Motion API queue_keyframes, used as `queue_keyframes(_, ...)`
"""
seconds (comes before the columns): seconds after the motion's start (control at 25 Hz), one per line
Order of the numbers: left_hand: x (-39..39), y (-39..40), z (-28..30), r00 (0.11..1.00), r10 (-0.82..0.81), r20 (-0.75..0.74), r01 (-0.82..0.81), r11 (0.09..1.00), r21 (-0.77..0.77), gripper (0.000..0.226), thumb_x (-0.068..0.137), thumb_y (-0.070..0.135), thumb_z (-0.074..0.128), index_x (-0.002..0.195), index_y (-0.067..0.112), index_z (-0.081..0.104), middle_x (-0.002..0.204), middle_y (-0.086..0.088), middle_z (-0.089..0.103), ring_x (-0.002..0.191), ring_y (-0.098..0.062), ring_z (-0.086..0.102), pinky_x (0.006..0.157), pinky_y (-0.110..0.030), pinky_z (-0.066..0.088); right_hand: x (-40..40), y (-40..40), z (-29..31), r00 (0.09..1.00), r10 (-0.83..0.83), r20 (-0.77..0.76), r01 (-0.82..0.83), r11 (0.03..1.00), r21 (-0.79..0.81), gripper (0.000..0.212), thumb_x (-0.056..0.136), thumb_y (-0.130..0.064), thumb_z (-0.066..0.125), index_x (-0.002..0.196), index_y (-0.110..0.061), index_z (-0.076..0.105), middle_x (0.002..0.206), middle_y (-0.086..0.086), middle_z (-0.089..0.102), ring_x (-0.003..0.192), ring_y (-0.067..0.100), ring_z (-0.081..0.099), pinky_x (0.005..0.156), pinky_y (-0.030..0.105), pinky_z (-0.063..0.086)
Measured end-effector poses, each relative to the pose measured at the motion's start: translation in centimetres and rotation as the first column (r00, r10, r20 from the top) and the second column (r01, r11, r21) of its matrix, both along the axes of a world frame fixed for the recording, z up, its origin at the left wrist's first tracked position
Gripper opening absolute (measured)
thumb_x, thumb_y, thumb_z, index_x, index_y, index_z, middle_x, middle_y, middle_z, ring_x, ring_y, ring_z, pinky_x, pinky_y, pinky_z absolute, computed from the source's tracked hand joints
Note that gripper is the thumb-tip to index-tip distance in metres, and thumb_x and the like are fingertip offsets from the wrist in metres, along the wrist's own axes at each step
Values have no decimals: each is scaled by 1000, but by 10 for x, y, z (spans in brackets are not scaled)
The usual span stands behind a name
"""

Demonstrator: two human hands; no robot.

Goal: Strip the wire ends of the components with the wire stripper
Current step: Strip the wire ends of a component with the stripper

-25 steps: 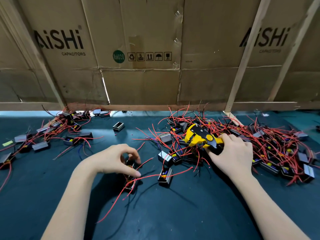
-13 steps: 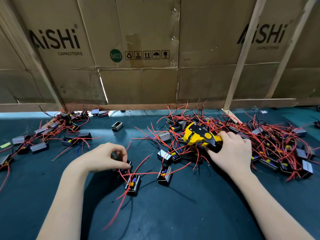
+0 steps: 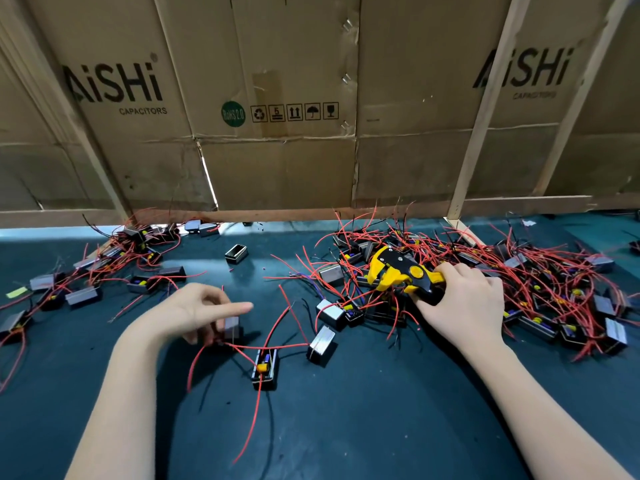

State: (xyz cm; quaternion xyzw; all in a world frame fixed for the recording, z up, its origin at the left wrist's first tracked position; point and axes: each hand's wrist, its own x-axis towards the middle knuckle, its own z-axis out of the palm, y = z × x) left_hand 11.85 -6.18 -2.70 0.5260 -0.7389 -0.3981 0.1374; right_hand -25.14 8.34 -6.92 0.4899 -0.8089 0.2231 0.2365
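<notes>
Since a moment ago the left hand (image 3: 199, 311) has dragged a small component (image 3: 231, 329) leftward out of the tangle, its fingers now curled on it with the forefinger straight, lower left of centre. The right hand (image 3: 464, 303) still clenches the wire stripper (image 3: 398, 273) over the right pile (image 3: 519, 282) on the surface (image 3: 363, 410); stripping seems next.

One yellow-and-black wire stripper (image 3: 401, 271); two hands, left (image 3: 197, 311) and right (image 3: 464, 304); two heaps of red-wired components, the left heap (image 3: 104, 268) small, the right heap (image 3: 519, 271) too tangled to count; four loose components lie between them.
</notes>
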Motion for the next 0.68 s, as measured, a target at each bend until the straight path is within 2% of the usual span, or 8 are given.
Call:
queue_keyframes(0.08,-16,8,1,991,-86,105,83,996,27,39,71,50,82,62,20,58,52,2,60,41,-17,56,40,-21,38,1,0,0,1000,4,-5,-4,1000,-13,48,68,-52,77,92,-12,67,84,7,66,84,32,62,76,39,37)
queue_keyframes(0.2,-26,11,-1,980,-134,150,132,991,19,31,69,25,88,71,11,60,54,-2,64,41,-18,54,39,-22,45,0,0,0,1000,5,-15,-6,1000,-8,49,68,-53,77,92,-12,67,84,7,66,83,32,62,76,39,37)
queue_keyframes(0.28,-22,8,-1,992,-47,118,52,998,-35,25,69,15,87,71,9,62,54,-2,65,46,-19,54,43,-23,47,0,0,-1,1000,3,-24,-3,1000,-1,51,67,-54,77,94,-12,68,86,7,67,84,32,62,76,39,37)
queue_keyframes(0.36,-10,0,1,981,183,60,-162,952,-259,23,69,16,88,74,10,66,65,-5,69,62,-21,61,56,-25,45,0,0,-1,1000,1,-26,-1,1000,4,50,68,-54,77,94,-13,68,87,7,67,85,32,62,77,40,37)
queue_keyframes(0.48,18,-12,3,807,580,-110,-525,620,-583,30,83,19,75,106,3,65,102,-22,69,102,-39,61,86,-41,43,0,0,1,1000,1,-12,-1,1000,2,48,67,-52,77,93,-13,67,87,7,67,86,32,62,78,40,37)
queue_keyframes(0.56,27,-12,4,736,642,-215,-583,439,-683,32,88,20,68,113,1,60,108,-24,66,107,-43,56,94,-47,39,1,0,0,1000,4,-6,-4,1000,3,48,66,-51,78,93,-13,67,88,7,67,86,33,62,78,40,37)
queue_keyframes(0.6,24,-9,6,767,574,-288,-591,457,-665,27,87,23,70,106,4,63,100,-18,69,100,-39,60,91,-44,43,0,0,0,1000,6,-8,-6,1000,3,48,66,-51,78,94,-13,67,88,7,67,86,32,62,78,40,37)
queue_keyframes(0.68,9,3,16,918,276,-286,-387,782,-488,28,79,39,79,85,12,71,73,-2,70,72,-18,66,73,-29,51,0,-1,-1,1000,10,-14,-10,1000,-3,48,67,-51,78,94,-14,68,87,6,67,86,32,62,78,40,37)
